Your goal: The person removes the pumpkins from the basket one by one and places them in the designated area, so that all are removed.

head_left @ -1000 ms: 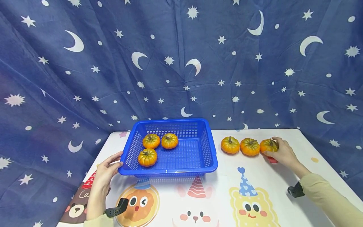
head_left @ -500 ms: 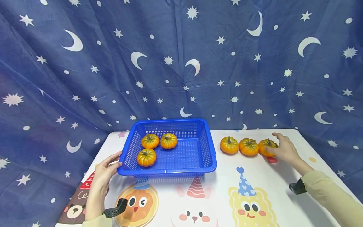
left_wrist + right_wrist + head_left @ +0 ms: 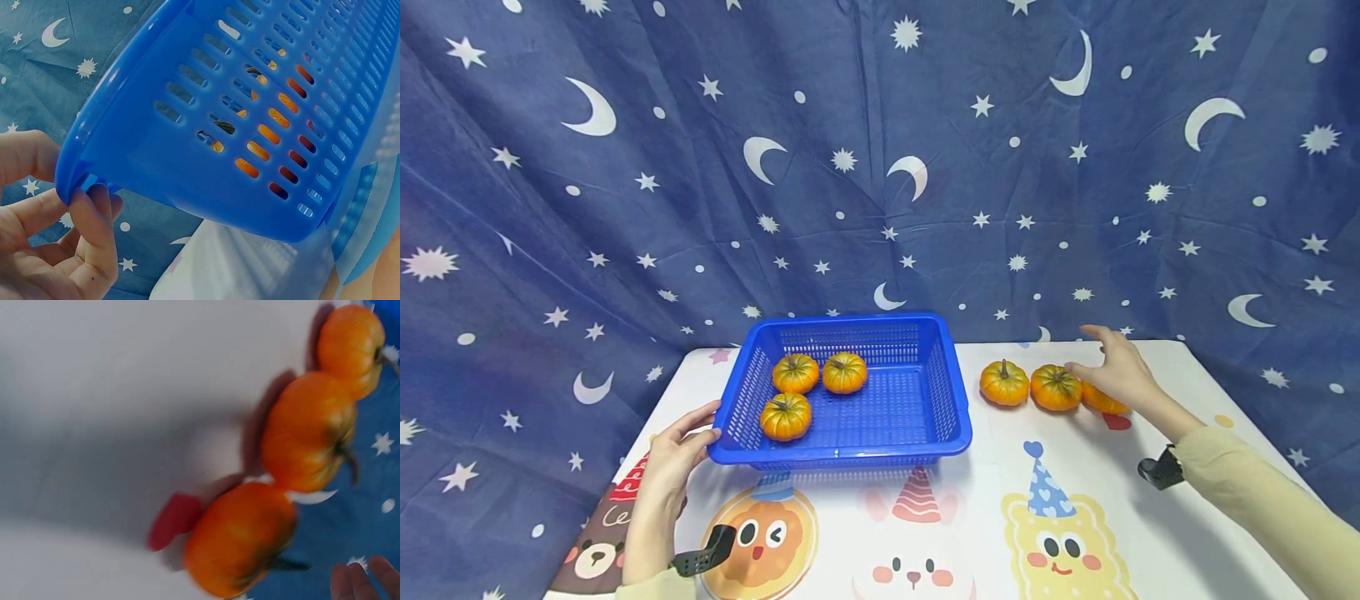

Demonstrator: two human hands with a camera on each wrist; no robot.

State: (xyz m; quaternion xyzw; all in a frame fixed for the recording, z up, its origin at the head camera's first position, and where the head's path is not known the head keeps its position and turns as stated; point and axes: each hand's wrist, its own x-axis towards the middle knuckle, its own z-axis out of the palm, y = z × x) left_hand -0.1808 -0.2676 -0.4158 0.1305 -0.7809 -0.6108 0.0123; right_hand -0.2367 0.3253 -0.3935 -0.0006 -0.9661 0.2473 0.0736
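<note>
Right hand (image 3: 1116,371): released, holding nothing, fingers apart; in the head view it partly hides the right-end pumpkin (image 3: 1103,400). Middle pumpkin (image 3: 1056,389) and left-end pumpkin (image 3: 1004,383): orange, side by side with it in a row on the white printed surface (image 3: 985,483). Left hand (image 3: 672,457): thumb and fingers pinching the rim at the left side of the blue basket (image 3: 842,454). Basket: slotted plastic, left of the row; contents, three pumpkins (image 3: 786,417), grouped toward its left side. Curtain (image 3: 820,200): dark blue, white moons and stars, behind the surface.
</note>
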